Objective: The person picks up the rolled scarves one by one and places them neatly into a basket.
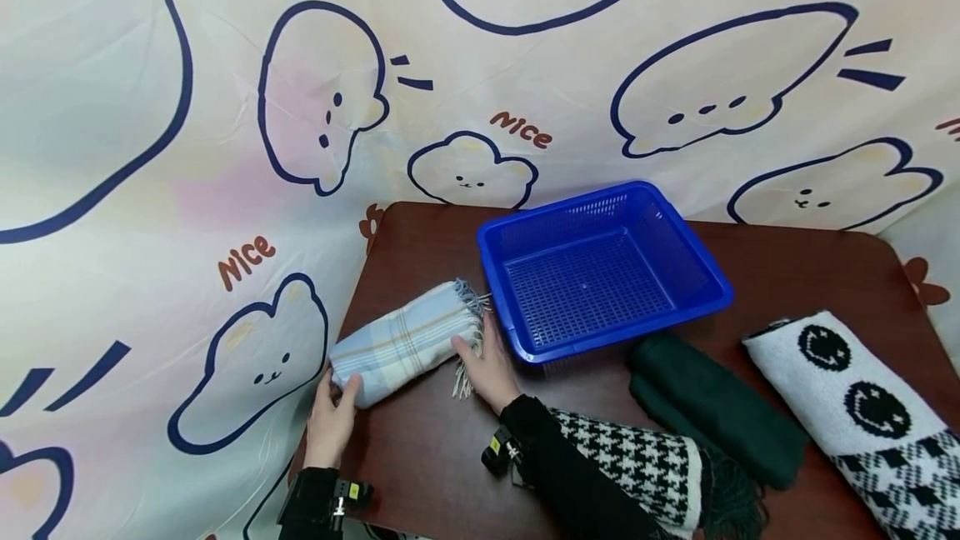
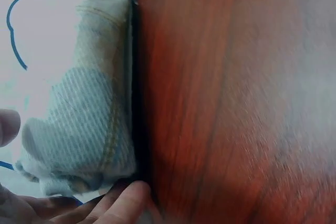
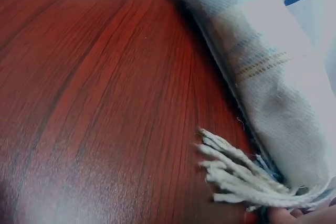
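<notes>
A folded, fringed scarf (image 1: 408,340) in pale blue and cream plaid lies slantwise on the left of the brown table, left of the blue basket (image 1: 517,348). My left hand (image 1: 330,423) holds its lower-left end, thumb on the near side and fingers on the far side. At the fringed end, my right hand (image 1: 487,369) grips the scarf between thumb and fingers. In the left wrist view, the plaid roll (image 2: 89,114) runs upward from the fingers (image 2: 128,203). Cream tassels (image 3: 236,177) spread over the wood in the right wrist view; most of that hand is out of frame.
Right of my right forearm lie a black-and-white houndstooth knit (image 1: 630,457), a folded dark green cloth (image 1: 720,407) with fringe, and a white knit with black smiley faces (image 1: 817,382). A printed cloth (image 1: 585,107) hangs behind the table (image 1: 427,448).
</notes>
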Demonstrator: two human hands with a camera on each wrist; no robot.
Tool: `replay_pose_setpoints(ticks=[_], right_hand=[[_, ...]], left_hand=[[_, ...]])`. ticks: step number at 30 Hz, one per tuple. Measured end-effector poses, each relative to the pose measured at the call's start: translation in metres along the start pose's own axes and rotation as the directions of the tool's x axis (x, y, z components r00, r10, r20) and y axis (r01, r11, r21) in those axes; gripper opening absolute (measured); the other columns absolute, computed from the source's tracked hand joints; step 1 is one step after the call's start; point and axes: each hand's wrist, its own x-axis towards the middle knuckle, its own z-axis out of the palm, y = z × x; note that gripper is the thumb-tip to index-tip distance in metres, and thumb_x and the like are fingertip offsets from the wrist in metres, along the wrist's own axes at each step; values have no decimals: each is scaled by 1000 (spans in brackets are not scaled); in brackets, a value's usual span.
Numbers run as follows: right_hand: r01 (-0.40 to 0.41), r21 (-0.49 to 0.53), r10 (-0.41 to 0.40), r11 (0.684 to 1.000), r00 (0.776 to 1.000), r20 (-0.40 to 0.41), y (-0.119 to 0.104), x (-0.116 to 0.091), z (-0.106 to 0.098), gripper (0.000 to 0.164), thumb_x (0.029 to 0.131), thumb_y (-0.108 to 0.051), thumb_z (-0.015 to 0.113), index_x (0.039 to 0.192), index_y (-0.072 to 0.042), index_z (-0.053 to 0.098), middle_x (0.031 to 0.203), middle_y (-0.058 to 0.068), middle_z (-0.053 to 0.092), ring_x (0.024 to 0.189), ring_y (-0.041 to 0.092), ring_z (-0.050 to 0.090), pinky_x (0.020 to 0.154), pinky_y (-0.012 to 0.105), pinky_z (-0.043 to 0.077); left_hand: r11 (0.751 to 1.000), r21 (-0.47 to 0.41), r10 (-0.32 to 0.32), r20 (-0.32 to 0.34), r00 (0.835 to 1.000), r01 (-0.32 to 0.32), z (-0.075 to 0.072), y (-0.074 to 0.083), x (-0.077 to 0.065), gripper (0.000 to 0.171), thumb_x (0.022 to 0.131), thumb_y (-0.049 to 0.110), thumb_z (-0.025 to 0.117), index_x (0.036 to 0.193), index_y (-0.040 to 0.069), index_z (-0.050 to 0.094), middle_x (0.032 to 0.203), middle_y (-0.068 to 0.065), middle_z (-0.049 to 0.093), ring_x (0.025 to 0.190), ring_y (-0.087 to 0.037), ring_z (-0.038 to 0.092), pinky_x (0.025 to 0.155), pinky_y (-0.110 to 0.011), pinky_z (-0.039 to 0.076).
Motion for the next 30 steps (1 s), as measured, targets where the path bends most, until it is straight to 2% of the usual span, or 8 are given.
replay_pose_setpoints(ticks=[4, 10, 13, 18, 21, 25, 30], right_hand=[[-23, 98, 23, 995, 1000, 3, -1, 2, 1, 84, 108, -31, 63, 168, 7, 18, 173, 28, 22, 162, 42, 18, 132, 54, 15], [-66, 183, 66, 981, 998, 8, 0, 5, 3, 84, 108, -30, 63, 168, 4, 16, 172, 29, 23, 161, 43, 21, 132, 53, 18], [-64, 211, 63, 975, 998, 10, -2, 8, 2, 83, 109, -30, 63, 168, 6, 16, 171, 32, 23, 160, 45, 21, 131, 54, 18], [-73, 229, 71, 971, 997, 17, -4, 11, 1, 81, 109, -29, 62, 167, 7, 18, 172, 32, 22, 159, 46, 22, 131, 55, 20], [-94, 226, 91, 969, 996, 26, -4, 12, 1, 78, 109, -30, 62, 166, 7, 23, 172, 30, 24, 160, 45, 22, 131, 55, 19], [-136, 219, 127, 966, 990, 55, -3, 13, 2, 76, 110, -34, 60, 167, 4, 27, 172, 27, 26, 162, 41, 18, 132, 54, 15], [-165, 241, 146, 956, 985, 92, -4, 13, 5, 77, 110, -36, 60, 167, 2, 26, 173, 25, 26, 162, 40, 18, 132, 54, 15]], left_hand=[[998, -65, -2, 15, 1000, 3, 1, 3, 0, 90, 112, 55, 48, 172, 3, 4, 169, -33, 23, 148, -46, 40, 115, -57, 47], [990, -137, -18, 21, 1000, 21, 2, 9, -1, 89, 113, 51, 49, 171, 3, 3, 171, -34, 18, 153, -47, 33, 116, -60, 44], [988, -152, -22, 22, 1000, 25, 3, 11, 0, 88, 113, 51, 48, 172, 3, 3, 170, -34, 20, 152, -47, 34, 115, -60, 46], [985, -175, -5, 21, 1000, 8, 3, 11, 3, 87, 113, 50, 49, 171, 1, 5, 169, -36, 22, 150, -50, 37, 111, -59, 50], [979, -203, -7, 25, 1000, 12, 3, 9, 6, 88, 113, 49, 49, 170, -1, 7, 169, -35, 23, 149, -50, 37, 107, -53, 55], [967, -252, -33, 56, 998, 46, 1, 5, 8, 90, 111, 51, 52, 169, -4, 11, 168, -34, 25, 149, -48, 39, 102, -43, 59], [947, -308, -61, 97, 993, 89, 0, 3, 8, 89, 110, 51, 57, 165, -9, 22, 163, -33, 33, 148, -46, 41, 101, -43, 60]])
